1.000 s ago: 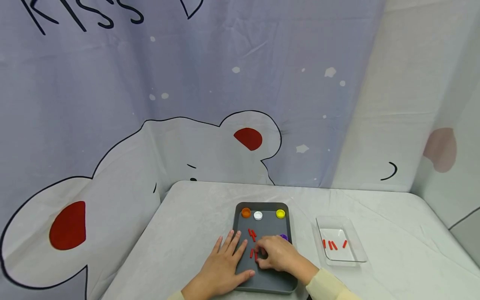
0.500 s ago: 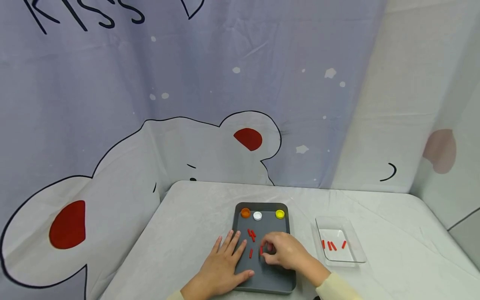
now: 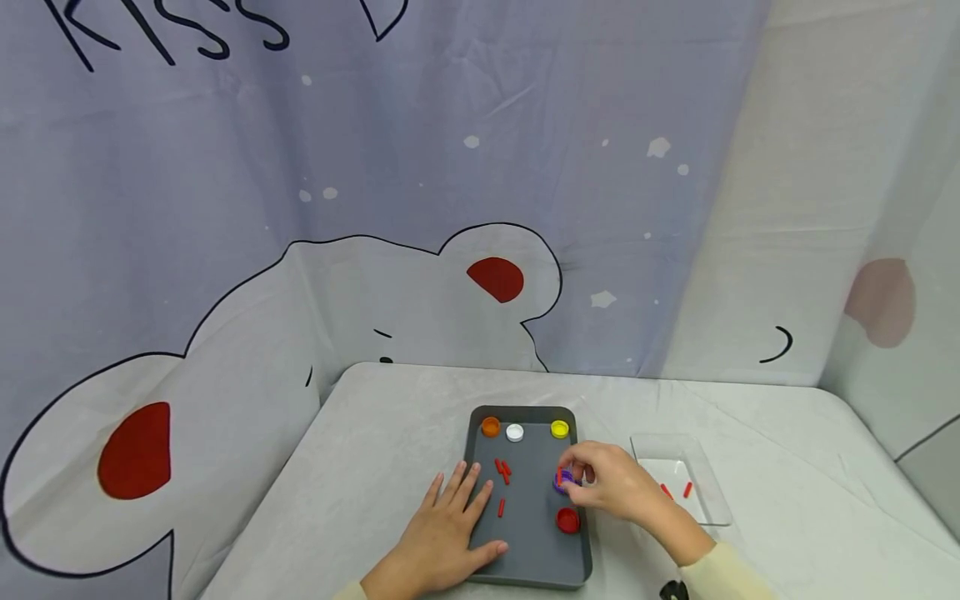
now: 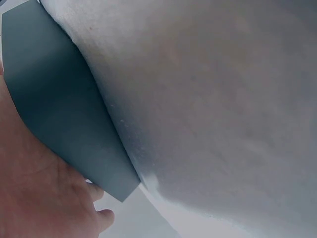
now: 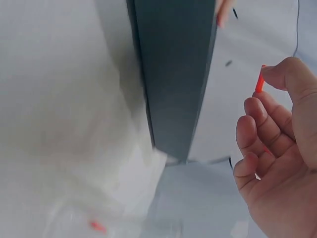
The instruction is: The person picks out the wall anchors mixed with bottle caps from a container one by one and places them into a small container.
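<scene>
Between thumb and forefinger, my right hand (image 3: pixel 611 483) pinches a small red stick (image 5: pixel 260 80). In the head view it is over the purple cap (image 3: pixel 562 482) near the right edge of the grey tray (image 3: pixel 528 554); whether stick and cap touch cannot be told. Spread out flat, my left hand (image 3: pixel 438 533) rests at the tray's left edge, fingers straight. Several loose red sticks (image 3: pixel 502 471) lie mid-tray, with one more red stick (image 3: pixel 501 507) by my left fingertips. A red cap (image 3: pixel 567 521) lies below the purple one.
Along the tray's far end sit an orange cap (image 3: pixel 491 427), a white cap (image 3: pixel 514 432) and a yellow cap (image 3: pixel 559 429). To the right, a clear plastic box (image 3: pixel 705 475) holds red sticks (image 3: pixel 687 490), partly hidden by my right hand and forearm.
My right hand has picked a red stick off the tray and carried it rightward and away to the purple cap, uncovering the red cap. My left hand has stayed put.
</scene>
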Motion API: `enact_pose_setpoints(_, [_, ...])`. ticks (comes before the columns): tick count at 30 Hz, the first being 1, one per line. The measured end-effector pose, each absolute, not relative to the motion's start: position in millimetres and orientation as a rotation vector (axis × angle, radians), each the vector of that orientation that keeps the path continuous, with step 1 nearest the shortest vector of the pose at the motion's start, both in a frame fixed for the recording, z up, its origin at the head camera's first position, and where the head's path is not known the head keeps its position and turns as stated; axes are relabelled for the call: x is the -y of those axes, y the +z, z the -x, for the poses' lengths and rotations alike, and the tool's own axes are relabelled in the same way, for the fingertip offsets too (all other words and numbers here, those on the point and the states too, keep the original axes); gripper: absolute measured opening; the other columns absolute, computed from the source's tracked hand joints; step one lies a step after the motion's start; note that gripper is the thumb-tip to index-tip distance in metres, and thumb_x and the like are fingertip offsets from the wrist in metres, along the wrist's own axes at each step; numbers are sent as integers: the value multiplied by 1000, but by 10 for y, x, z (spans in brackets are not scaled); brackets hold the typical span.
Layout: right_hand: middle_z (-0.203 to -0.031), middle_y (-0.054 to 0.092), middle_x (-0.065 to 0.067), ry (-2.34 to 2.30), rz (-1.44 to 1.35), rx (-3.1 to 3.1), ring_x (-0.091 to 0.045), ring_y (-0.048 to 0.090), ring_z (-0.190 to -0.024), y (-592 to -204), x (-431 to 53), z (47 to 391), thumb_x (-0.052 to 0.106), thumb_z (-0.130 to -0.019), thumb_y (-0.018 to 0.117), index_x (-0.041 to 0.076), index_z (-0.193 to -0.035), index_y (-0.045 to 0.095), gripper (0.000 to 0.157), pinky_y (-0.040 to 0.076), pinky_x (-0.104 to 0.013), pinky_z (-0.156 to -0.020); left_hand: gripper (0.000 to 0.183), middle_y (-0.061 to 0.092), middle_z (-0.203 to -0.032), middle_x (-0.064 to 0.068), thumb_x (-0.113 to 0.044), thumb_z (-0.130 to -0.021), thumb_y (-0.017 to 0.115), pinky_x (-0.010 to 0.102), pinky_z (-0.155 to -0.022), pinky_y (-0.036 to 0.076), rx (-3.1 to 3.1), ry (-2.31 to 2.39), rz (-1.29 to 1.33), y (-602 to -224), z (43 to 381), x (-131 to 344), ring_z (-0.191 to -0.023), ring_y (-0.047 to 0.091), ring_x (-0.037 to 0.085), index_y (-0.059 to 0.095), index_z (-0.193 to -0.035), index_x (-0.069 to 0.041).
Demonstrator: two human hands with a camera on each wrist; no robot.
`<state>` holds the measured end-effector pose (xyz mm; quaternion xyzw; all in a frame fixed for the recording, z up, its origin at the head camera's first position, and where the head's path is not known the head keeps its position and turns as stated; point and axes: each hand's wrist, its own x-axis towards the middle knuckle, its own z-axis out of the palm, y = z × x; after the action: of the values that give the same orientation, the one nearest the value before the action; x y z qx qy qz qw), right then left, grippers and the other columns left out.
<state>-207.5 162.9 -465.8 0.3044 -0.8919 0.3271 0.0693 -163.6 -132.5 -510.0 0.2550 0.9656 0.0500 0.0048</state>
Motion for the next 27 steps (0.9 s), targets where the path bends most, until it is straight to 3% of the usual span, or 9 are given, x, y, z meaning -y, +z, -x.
enact_pose_setpoints(8, [-75, 55, 16, 943, -863, 2659, -6, 54, -70, -4530, -2042, 2077, 6, -80, 77, 16, -94, 71, 18, 46, -21, -61, 86, 26, -167, 11, -76, -95, 39, 60, -120, 18, -3031, 166, -816, -5138, 1640, 1333, -155, 16, 33, 41, -157, -16])
enact_pose_setpoints(13, [-75, 56, 15, 998, -806, 2683, -2, 53, -66, -4459, -2258, 2070, 7, -83, 77, 16, -96, 70, 17, 48, -22, -54, 86, 26, -167, 12, -75, -95, 40, 60, -120, 18, -3029, 169, -813, -5127, 1643, 1329, -155, 16, 34, 41, -157, -15])
enact_pose_setpoints(27, [-73, 54, 21, 933, -747, 2607, 2, 50, -68, -4454, -2766, 2087, 1, -80, 77, 18, -95, 71, 24, 43, -21, -59, 86, 30, -164, 15, -75, -95, 41, 63, -118, 21, -3056, 197, -859, -5157, 1641, 1346, -154, 21, 37, 44, -155, -13])
